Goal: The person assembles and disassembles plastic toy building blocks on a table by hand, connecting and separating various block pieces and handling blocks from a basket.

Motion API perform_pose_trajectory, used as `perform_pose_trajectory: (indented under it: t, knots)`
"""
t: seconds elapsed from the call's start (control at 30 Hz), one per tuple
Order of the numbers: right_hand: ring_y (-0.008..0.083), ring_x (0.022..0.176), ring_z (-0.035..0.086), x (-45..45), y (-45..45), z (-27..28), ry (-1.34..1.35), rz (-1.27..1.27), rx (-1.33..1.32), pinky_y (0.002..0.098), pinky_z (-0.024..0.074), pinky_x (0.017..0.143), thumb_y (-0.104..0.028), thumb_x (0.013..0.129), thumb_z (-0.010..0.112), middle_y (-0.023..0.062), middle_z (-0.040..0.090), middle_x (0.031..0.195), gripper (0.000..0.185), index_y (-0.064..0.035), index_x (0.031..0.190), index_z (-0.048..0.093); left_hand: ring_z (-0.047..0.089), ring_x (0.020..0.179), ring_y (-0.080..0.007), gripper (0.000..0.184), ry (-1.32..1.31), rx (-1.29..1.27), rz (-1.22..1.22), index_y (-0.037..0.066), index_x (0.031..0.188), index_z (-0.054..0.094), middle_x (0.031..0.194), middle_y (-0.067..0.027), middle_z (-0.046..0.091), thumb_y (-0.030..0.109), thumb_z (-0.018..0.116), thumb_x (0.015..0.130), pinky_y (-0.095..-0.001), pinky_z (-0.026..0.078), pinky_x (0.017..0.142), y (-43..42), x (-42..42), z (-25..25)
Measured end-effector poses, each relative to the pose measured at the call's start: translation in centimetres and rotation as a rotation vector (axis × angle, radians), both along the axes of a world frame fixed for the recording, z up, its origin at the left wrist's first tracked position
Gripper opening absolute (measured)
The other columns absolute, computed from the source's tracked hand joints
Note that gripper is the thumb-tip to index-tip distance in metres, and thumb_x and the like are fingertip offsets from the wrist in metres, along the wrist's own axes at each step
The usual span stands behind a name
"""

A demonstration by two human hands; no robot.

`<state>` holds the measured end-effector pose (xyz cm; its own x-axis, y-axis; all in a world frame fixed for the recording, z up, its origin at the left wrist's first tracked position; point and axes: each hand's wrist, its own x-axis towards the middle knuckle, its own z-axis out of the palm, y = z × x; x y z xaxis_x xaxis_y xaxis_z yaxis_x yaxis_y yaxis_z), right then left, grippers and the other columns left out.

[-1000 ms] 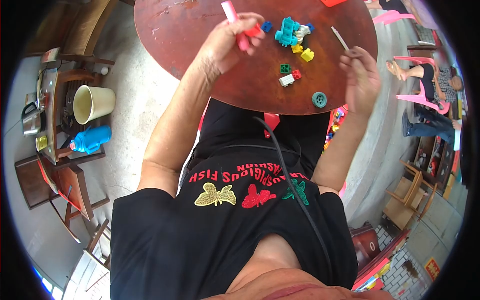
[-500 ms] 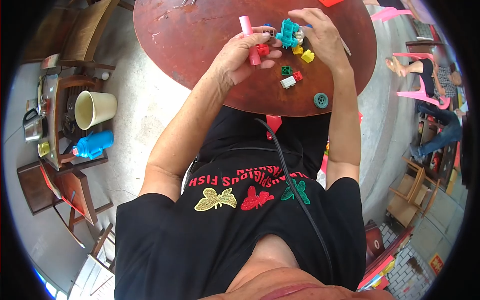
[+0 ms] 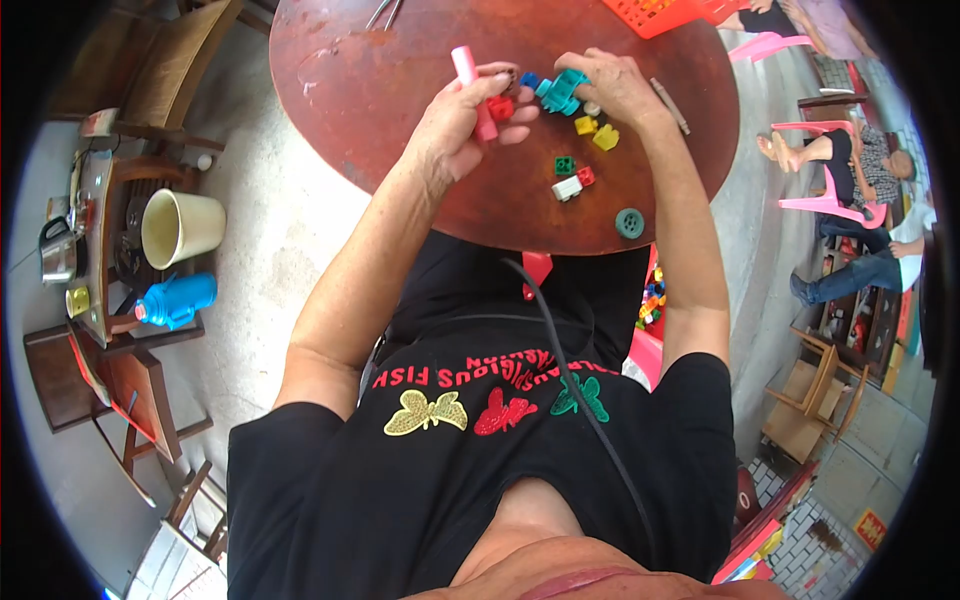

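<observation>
My left hand (image 3: 458, 117) is closed around a pink stick-shaped piece (image 3: 464, 65), which stands tilted in the grip. A red toy block (image 3: 500, 108) is also held there, with a small dark piece at the fingertips. Over the table, my right hand (image 3: 617, 85) has its fingers on a teal toy block (image 3: 563, 92); part of its grip is hidden. Beside the teal block is a blue block (image 3: 529, 81). Yellow blocks (image 3: 605, 137) lie just below my right hand. Nearer to me are a green block (image 3: 565, 165), a white block (image 3: 567, 188), a red block (image 3: 586, 176) and a green wheel (image 3: 629, 223).
The round brown table (image 3: 350, 110) has an orange-red basket (image 3: 655, 14) at its far edge and a thin pale stick (image 3: 670, 106) at right. Left stand a cream bucket (image 3: 183, 228) and a blue flask (image 3: 178, 301). People sit at right near pink chairs (image 3: 835, 205).
My right hand has come down onto the teal block. My left hand keeps the pink piece and red block. The view has shifted, showing more of the basket.
</observation>
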<state>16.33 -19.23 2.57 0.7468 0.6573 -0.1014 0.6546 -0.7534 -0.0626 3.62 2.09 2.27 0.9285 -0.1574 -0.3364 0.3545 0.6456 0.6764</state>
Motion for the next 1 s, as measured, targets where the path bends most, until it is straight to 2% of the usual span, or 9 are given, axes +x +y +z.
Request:
perform_pose_trajectory:
  t: [0.1,0.2,0.27,0.37,0.5,0.63,0.83,0.97,1.0]
  knots:
    - [0.0293,0.097,0.059,-0.2,-1.0,0.0,-0.01,-0.041,0.414,0.0397,0.0475,0.082,-0.023,0.078,0.065,0.0094,0.058,0.102,0.029,-0.0194,0.106,0.061,0.063,0.098,-0.0251,0.033,-0.001,-0.007,0.007,0.009,0.123,0.051,0.111,-0.012,0.061,0.023,0.055,0.093,-0.0363,0.053,0.075,0.2,0.1,0.2]
    - [0.018,0.094,0.062,-2.9,-0.1,2.6,0.0,-0.153,0.812,0.0312,0.0493,0.082,-0.009,0.08,0.062,0.0094,0.061,0.103,0.031,-0.0028,0.11,0.057,0.063,0.098,-0.025,0.032,0.0,0.01,-0.004,0.01,0.123,0.051,0.109,-0.0112,0.061,0.024,0.055,0.094,-0.0361,0.053,0.076,0.0,0.0,0.3]
    - [0.0137,0.088,0.062,-5.8,0.9,3.4,0.463,-0.191,1.231,0.027,0.0495,0.078,-0.011,0.087,0.06,0.0064,0.063,0.097,0.029,0.0009,0.112,0.054,0.063,0.096,-0.0249,0.031,0.025,0.0,-0.004,0.011,0.122,0.051,0.106,-0.0108,0.062,0.024,0.055,0.094,-0.0359,0.053,0.074,-0.4,0.0,-0.1]
    - [0.0104,0.082,0.059,-10.3,1.3,3.2,0.88,-0.23,1.488,0.0271,0.0483,0.071,-0.02,0.088,0.06,0.003,0.062,0.091,0.024,-0.0047,0.106,0.058,0.066,0.076,-0.0204,0.029,-0.079,-0.088,-0.132,0.006,0.114,0.055,0.093,-0.0092,0.064,0.026,0.055,0.094,-0.03,0.054,0.06,-0.9,0.1,-0.5]
    - [0.0118,0.085,0.059,-15.5,-2.2,3.2,0.992,-0.191,1.402,0.0266,0.0493,0.072,-0.02,0.091,0.058,0.0026,0.061,0.095,0.025,-0.0044,0.109,0.057,0.064,0.071,-0.0194,0.029,-0.139,0.077,-0.181,0.003,0.112,0.056,0.085,-0.0085,0.062,0.025,0.055,0.094,-0.0273,0.051,0.055,-1.9,-0.9,-0.3]
    - [0.0123,0.087,0.06,-21.1,-11.0,2.8,0.662,-0.379,1.269,0.0266,0.0491,0.076,-0.019,0.087,0.059,0.0049,0.062,0.095,0.034,-0.0043,0.117,0.055,0.065,0.083,-0.023,0.029,-0.11,-0.001,-0.275,0.003,0.115,0.056,0.094,-0.013,0.064,0.023,0.055,0.094,-0.0287,0.054,0.058,-1.5,-0.6,-1.9]
    - [0.0136,0.088,0.063,-28.4,-28.2,1.7,0.176,-1.208,1.237,0.0268,0.0476,0.073,-0.022,0.087,0.058,0.0041,0.062,0.103,0.037,-0.007,0.121,0.055,0.063,0.101,-0.0319,0.033,-0.076,0.064,-0.197,0.003,0.122,0.052,0.109,-0.0162,0.06,0.018,0.053,0.093,-0.033,0.059,0.068,-2.0,-0.4,-2.2]
    - [0.0146,0.085,0.063,-32.5,-33.8,-1.1,0.116,-1.288,1.459,0.0279,0.0498,0.067,-0.023,0.088,0.056,0.0061,0.064,0.096,0.035,-0.0035,0.117,0.056,0.059,0.108,-0.0363,0.035,-0.083,-0.043,-0.195,0.006,0.125,0.051,0.112,-0.0154,0.059,0.015,0.053,0.091,-0.037,0.059,0.073,-1.6,-0.3,-2.6]
    - [0.0143,0.081,0.063,-33.3,-34.3,-2.2,0.199,-1.364,1.425,0.0272,0.0493,0.063,-0.026,0.088,0.056,0.0058,0.064,0.093,0.035,-0.0032,0.115,0.057,0.059,0.108,-0.0326,0.034,-0.063,-0.005,-0.176,0.007,0.124,0.051,0.108,-0.0127,0.06,0.019,0.055,0.092,-0.0343,0.059,0.07,-1.5,-0.4,-2.6]
